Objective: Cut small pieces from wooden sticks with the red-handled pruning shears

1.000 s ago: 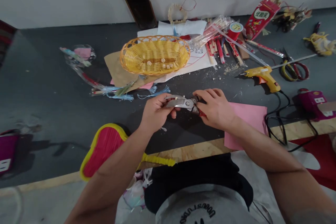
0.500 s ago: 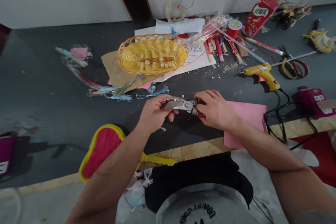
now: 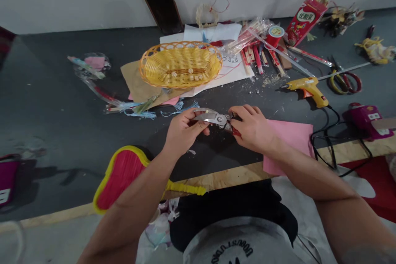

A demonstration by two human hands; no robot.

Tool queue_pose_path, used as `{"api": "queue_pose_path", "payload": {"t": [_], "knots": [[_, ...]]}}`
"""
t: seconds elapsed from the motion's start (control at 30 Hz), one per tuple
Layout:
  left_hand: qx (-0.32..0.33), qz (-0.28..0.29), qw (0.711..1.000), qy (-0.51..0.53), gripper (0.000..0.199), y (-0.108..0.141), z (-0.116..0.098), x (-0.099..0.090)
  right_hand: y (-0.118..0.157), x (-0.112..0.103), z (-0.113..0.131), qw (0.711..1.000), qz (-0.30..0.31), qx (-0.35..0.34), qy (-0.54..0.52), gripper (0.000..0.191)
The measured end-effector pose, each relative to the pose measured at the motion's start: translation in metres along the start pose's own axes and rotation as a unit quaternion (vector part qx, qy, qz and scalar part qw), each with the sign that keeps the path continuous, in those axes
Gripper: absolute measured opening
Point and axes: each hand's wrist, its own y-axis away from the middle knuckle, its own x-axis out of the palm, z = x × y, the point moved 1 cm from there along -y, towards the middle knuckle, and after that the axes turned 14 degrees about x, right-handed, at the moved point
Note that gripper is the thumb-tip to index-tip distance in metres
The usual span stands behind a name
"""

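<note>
My right hand [image 3: 252, 128] is wrapped round the red-trimmed handles of a pair of pruning shears [image 3: 212, 116], held just above the dark tabletop. The metal blades point left and stand slightly apart. At their tips is my left hand [image 3: 182, 132], its thumb and fingers pinched together. A tiny pale piece [image 3: 207, 111] shows between the blades; whatever the left fingers grip is mostly hidden. Beyond the hands, a yellow woven basket [image 3: 181, 60] holds several small pale cut pieces [image 3: 195, 77].
A yellow glue gun [image 3: 309, 88], scissors [image 3: 345, 80] and a purple box-like device [image 3: 368, 119] with black cord lie right. Wrapped sticks [image 3: 256, 55], a red thread spool [image 3: 274, 35] and a red drink carton [image 3: 306, 18] stand behind. A red-and-yellow fan-shaped piece [image 3: 123, 177] lies front left.
The shears' blades have tilted slightly and moved up a little with the left fingers. A small pale bit seen just above the blades is no longer visible there.
</note>
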Motion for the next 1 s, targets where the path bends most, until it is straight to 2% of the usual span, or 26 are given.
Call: {"api": "queue_pose_path", "payload": {"t": [0.17, 0.43, 0.57, 1.0], "knots": [[0.027, -0.013, 0.997, -0.073, 0.014, 0.0028, -0.0043, -0.0006, -0.0001, -0.0013, 0.0011, 1.000, -0.005, -0.012, 0.002, 0.016], [-0.012, 0.038, 0.999, 0.016, 0.008, 0.0004, 0.0004, -0.0039, -0.0011, -0.0035, -0.0018, 1.000, 0.003, -0.028, -0.005, 0.016], [-0.027, 0.031, 0.999, 0.025, 0.006, 0.0004, 0.0010, -0.0035, -0.0013, -0.0007, -0.0037, 0.999, 0.001, -0.034, -0.017, 0.013], [-0.006, 0.011, 0.999, 0.041, 0.002, 0.0024, 0.0023, -0.0007, 0.0026, 0.0014, 0.0011, 1.000, 0.003, -0.018, 0.008, 0.013]]}}
